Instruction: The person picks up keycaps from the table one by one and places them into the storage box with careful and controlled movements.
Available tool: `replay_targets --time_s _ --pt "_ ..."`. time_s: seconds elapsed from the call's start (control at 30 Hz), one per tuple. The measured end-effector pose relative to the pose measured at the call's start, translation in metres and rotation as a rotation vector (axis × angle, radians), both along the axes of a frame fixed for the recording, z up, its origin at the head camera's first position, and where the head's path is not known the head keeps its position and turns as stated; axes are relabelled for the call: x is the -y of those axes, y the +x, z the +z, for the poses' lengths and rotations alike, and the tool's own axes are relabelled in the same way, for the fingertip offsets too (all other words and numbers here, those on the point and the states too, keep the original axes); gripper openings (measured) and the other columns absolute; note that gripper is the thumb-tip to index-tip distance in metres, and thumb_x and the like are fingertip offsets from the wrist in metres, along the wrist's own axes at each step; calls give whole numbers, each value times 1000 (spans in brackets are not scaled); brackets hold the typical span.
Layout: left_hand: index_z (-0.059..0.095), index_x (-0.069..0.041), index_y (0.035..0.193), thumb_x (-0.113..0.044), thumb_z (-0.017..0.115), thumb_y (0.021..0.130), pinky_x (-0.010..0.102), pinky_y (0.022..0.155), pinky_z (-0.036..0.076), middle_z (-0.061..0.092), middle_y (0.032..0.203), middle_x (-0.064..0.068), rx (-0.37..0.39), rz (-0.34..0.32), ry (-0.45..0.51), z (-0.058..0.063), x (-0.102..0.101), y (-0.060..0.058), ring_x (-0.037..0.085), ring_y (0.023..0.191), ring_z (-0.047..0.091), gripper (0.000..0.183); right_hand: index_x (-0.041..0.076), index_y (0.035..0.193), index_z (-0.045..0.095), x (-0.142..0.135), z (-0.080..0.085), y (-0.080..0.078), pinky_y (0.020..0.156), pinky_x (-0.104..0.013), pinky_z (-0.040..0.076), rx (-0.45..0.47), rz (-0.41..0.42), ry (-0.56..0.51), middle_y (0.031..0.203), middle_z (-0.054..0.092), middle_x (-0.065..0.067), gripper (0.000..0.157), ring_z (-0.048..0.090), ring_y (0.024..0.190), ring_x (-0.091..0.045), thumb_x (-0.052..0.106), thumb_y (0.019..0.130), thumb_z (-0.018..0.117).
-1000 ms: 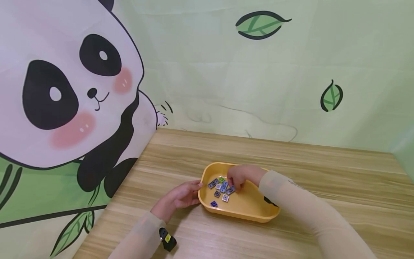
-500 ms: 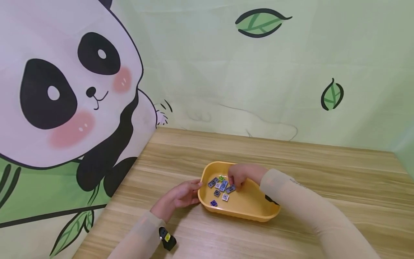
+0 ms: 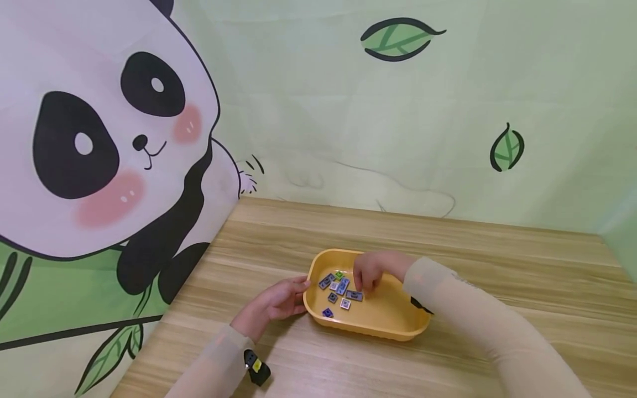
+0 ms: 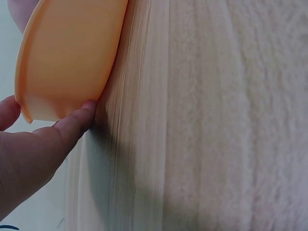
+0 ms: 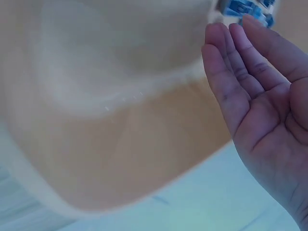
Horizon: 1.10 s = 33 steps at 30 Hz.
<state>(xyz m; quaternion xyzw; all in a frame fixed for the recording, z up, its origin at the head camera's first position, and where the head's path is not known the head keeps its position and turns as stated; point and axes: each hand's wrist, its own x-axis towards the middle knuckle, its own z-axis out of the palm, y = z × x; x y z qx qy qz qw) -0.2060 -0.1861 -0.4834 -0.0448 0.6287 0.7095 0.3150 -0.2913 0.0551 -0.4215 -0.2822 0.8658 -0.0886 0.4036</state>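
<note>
A yellow plastic tray (image 3: 393,312) stands on the wooden table. My left hand (image 3: 281,299) holds its left end, thumb at the rim and a finger low on the outer wall (image 4: 72,62). Over the tray, my right hand (image 3: 370,270) reaches in with fingertips pointing down, next to a grey oblong toy brick (image 3: 354,296). In the right wrist view its fingers look nearly straight, near a blue piece (image 5: 243,8), with nothing visibly held. Beside them lie a blue brick (image 3: 343,286), a lime-green one (image 3: 339,275), a white square one (image 3: 345,303) and a dark blue one (image 3: 327,313).
Another grey oblong piece (image 3: 326,281) and a small grey square one (image 3: 332,297) lie in the tray's left half. The wooden table (image 3: 522,265) runs back to a pale green wall cloth (image 3: 308,83) printed with a panda and leaves.
The grey oblong brick by my right fingertips has turned from slanted to nearly level. My right hand has shifted slightly rightward. My left hand keeps its place on the tray.
</note>
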Motion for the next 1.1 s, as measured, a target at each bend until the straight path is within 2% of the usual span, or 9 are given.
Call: replay_targets --time_s 0.23,0.4,0.63,0.93,1.1 --pt "15 6 160 -19 38 110 37 109 45 43 155 25 -4 5 -3 0 1 1 12 113 58 61 -3 106 70 -2 19 0 66 -17 48 -4 59 -42 78 63 1 15 56 70 -7 1 94 63" --pt "14 6 161 -19 36 110 41 114 42 36 159 28 2 6 -10 -1 1 1 14 116 56 60 -2 114 68 -5 31 4 71 -18 52 -28 80 -64 91 68 -4 20 60 76 -9 8 96 64" --pt "14 4 161 -20 37 110 40 113 42 38 159 27 1 3 -8 -1 1 2 15 119 56 62 -3 121 67 -16 45 12 79 -23 56 -77 106 -107 106 74 -12 29 67 85 -13 13 97 65" --pt "13 5 161 -19 35 110 49 123 36 33 162 30 5 9 -13 -2 0 1 18 123 55 60 -4 121 66 -43 59 20 85 -28 58 -70 28 -269 107 75 -13 30 67 90 -12 15 99 65" --pt "14 5 161 -19 35 111 47 122 37 32 162 30 -1 2 -15 -2 -1 0 19 125 54 60 -5 121 67 -62 60 24 91 -33 58 -134 -14 -398 106 75 -12 31 67 94 -12 16 98 65"
